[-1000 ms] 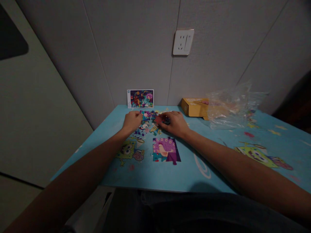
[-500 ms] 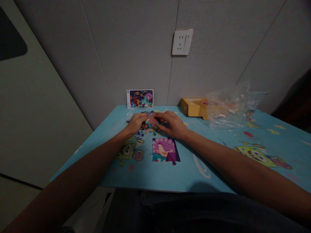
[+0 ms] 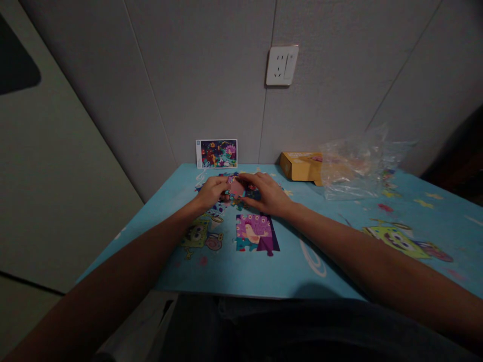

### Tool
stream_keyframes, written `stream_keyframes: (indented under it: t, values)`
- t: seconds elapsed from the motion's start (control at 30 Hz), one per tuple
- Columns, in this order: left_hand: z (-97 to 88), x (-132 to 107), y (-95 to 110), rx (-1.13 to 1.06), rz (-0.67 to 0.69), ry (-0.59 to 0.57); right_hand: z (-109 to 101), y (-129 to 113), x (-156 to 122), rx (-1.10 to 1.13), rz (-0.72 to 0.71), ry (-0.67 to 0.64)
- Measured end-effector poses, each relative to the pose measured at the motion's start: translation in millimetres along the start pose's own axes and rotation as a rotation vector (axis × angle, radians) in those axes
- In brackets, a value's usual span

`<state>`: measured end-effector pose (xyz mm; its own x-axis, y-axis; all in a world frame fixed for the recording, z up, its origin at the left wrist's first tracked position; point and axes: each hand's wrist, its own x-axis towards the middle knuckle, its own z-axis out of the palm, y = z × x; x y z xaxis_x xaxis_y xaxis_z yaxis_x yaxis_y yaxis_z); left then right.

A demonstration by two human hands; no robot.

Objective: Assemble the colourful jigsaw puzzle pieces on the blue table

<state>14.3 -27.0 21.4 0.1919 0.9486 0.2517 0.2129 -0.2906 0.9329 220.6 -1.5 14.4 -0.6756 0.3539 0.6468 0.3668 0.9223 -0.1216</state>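
Left hand [image 3: 213, 193] and right hand [image 3: 268, 195]: fingertips grasp opposite sides of the pink puzzle part [image 3: 237, 188] (1 piece or several joined – cannot tell). Location: between the 2 hands, at the loose pieces [image 3: 216, 209]. Caution: uneven pressure from 1 hand could bend tabs or split a seam. A slack pinch could drop the part into the pile. A dragged right forearm [image 3: 339, 236] could disturb the joined section [image 3: 253, 232] nearby.
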Motion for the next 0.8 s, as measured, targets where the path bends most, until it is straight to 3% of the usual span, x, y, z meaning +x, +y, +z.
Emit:
stream_keyframes:
  t: [0.33,0.47,0.6,0.8]
  values:
    - [1.2,2.2,-4.6,0.113,0.007,-0.039,0.1,-1.8,0.5,0.032,-0.008,-0.039]
    - [-3.9,6.3,-8.7,0.249,0.117,0.124,4.2,4.4,-1.1,-0.088,0.156,-0.071]
    - [-12.8,11.2,-15.4,0.346,0.120,0.313,8.5,10.0,-3.5,-0.227,0.353,-0.170]
    - [-14.6,13.5,-20.6,0.423,0.090,0.378,10.0,9.9,-4.4,-0.233,0.404,-0.279]
